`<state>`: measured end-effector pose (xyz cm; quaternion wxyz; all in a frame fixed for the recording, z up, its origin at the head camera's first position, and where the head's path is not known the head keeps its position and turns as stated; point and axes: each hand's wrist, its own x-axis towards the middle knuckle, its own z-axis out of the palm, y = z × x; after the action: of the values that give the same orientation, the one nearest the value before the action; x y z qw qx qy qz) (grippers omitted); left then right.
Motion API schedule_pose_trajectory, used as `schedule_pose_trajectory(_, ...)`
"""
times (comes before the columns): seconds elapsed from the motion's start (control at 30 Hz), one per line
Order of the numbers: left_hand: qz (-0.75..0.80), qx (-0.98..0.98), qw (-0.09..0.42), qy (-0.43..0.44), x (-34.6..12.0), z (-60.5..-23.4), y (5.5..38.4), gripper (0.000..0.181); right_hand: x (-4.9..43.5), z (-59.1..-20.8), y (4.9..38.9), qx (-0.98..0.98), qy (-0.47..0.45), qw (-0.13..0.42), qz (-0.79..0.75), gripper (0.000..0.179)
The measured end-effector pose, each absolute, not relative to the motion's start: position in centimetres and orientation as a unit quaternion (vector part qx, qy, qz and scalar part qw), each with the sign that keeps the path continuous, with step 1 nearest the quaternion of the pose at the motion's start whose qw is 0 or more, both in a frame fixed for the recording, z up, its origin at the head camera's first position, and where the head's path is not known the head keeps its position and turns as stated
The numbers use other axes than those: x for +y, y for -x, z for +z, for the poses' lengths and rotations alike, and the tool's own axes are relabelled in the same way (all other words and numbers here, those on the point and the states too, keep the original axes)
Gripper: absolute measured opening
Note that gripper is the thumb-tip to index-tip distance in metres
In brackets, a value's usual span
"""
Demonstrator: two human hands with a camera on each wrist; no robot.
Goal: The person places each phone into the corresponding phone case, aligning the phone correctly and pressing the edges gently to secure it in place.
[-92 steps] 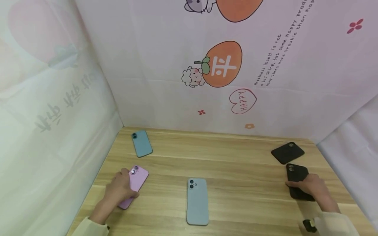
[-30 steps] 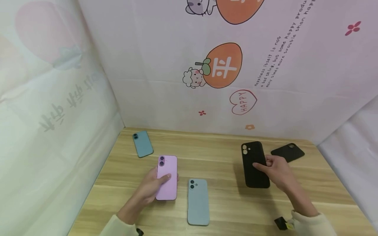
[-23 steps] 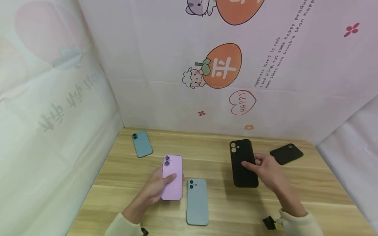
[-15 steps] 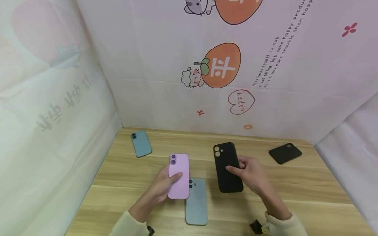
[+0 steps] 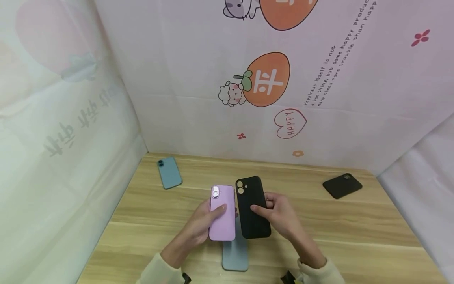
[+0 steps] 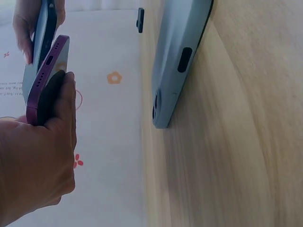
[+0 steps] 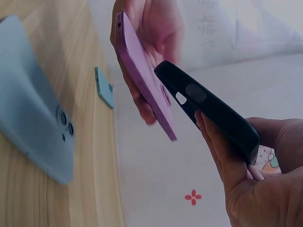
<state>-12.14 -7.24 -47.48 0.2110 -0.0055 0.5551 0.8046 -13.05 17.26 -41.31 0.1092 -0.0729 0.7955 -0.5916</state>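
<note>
My left hand grips a pink phone, thumb across its back and fingers beneath. My right hand holds a black phone case with open camera holes, thumb on its back. Phone and case stand side by side above the table, camera ends pointing away from me. In the right wrist view the hollow case tilts toward the pink phone. Below them a light blue-grey phone lies on the table, its upper part hidden by the pink phone and the case.
A teal phone lies at the back left of the wooden table. Another black case lies at the back right. White printed cloth walls in the back and both sides.
Both hands lifted the pink phone and the black case from opposite sides of the table and brought them together over the middle. The other phones and the second case have stayed put.
</note>
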Motion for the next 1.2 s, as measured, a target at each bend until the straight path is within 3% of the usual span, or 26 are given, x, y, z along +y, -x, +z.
schedule_pose_trajectory(0.87, 0.84, 0.492, 0.23, -0.013, -5.5, -46.4, 11.8, 0.059, 12.4, -42.9, 12.9, 0.748, 0.08, 0.14, -0.644, 0.028)
schedule_pose_trajectory(1.2, 0.832, 0.505, 0.228, -0.012, -5.9, -46.1, 11.6, 0.059, 12.2, -43.0, 12.6, 0.75, 0.073, 0.152, -0.64, 0.035)
